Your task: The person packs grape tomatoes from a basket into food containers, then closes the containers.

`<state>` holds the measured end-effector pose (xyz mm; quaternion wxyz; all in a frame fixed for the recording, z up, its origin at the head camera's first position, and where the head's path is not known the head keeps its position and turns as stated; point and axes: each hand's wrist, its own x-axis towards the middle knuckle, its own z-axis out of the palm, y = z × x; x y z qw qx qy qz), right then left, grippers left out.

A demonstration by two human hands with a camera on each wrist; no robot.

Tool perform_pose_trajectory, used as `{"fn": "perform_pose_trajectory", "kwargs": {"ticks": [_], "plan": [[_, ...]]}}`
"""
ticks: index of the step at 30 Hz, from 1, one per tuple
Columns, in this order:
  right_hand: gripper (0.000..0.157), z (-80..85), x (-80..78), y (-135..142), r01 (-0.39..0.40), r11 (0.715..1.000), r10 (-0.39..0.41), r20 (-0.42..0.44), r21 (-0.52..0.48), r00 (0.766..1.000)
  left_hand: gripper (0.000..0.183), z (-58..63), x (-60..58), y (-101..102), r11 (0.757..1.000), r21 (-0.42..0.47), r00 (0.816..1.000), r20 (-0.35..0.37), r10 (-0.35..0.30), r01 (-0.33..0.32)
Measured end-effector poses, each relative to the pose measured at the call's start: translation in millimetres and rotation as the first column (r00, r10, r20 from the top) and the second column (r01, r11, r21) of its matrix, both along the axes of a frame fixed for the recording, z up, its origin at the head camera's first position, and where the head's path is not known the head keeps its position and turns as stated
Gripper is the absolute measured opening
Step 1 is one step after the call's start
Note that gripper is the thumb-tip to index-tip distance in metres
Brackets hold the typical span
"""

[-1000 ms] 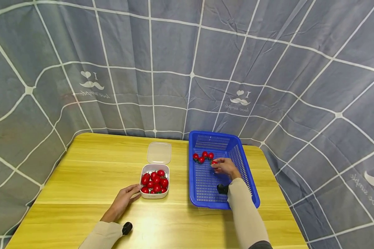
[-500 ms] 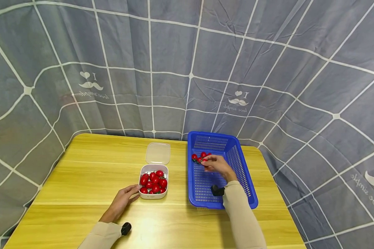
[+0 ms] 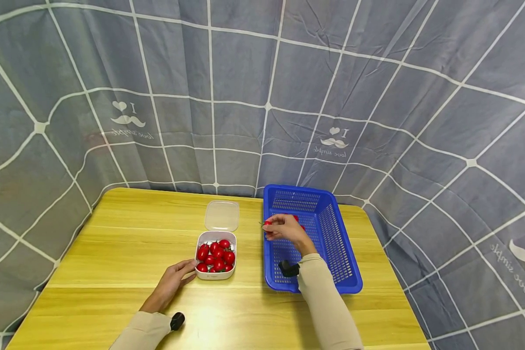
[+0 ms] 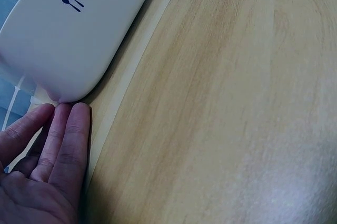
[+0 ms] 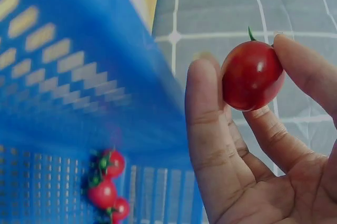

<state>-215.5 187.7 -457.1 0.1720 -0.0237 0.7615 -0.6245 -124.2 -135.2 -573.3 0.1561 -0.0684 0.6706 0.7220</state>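
Between thumb and fingers, my right hand (image 3: 288, 232) pinches a cherry tomato (image 5: 253, 76) with a green stem, above the left rim of the blue basket (image 3: 269, 265). Several more tomatoes (image 5: 102, 192) lie in the basket, partly hidden by the hand in the head view. My left hand (image 3: 171, 283) rests on the table, its fairly straight fingertips touching the left side of a white square container (image 3: 215, 276). Inside that container is a pile of red cherry tomatoes (image 3: 218, 253). Small print and a spoon-and-fork mark show on its wall in the left wrist view.
A clear square lid (image 3: 221, 216) lies on the wooden table (image 3: 127, 233) just behind the white container. Behind the table hangs a grey curtain (image 3: 240, 121) with white grid lines. Wood surface separates the container from the basket.
My right hand has moved left across the basket with the tomato, from over its middle to its left rim. My left hand stays against the container.
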Motion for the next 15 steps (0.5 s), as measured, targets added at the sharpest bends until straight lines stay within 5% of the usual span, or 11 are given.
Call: {"fn": "perform_pose_trajectory", "kwargs": {"ticks": [15], "plan": [[0.023,-5.9,4.8,-68,-0.061,0.989,0.072,-0.080,0.137,0.994,0.059,-1.5,-0.3,-1,1.000,0.000,1.000,0.003,0.000,0.000]]}}
